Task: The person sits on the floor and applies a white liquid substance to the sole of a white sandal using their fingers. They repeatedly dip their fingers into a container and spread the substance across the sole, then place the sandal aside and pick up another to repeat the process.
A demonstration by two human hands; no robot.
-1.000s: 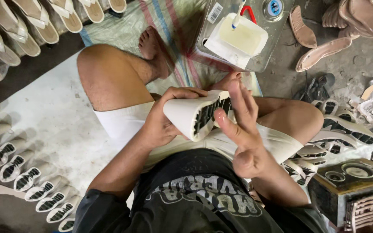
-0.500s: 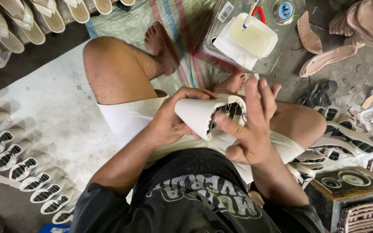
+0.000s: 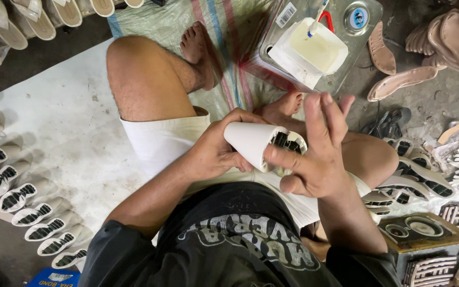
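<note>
I sit cross-legged on the floor with a white shoe sole held over my lap. My left hand grips the sole from the left, fingers wrapped around its smooth side. My right hand is at the sole's right end, thumb pressed against the black-and-white tread piece, fingers raised and spread upward. The tread side faces right and is partly hidden behind that hand.
A white tub of pale glue with a brush stands on a metal tin ahead. Rows of soles with black tread line the left floor. Tan insoles and more soles lie at the right, beside a wooden box.
The sole has turned so its smooth white side faces up more. My right hand's fingers have lifted and spread while the thumb stays on the tread. The view has shifted slightly.
</note>
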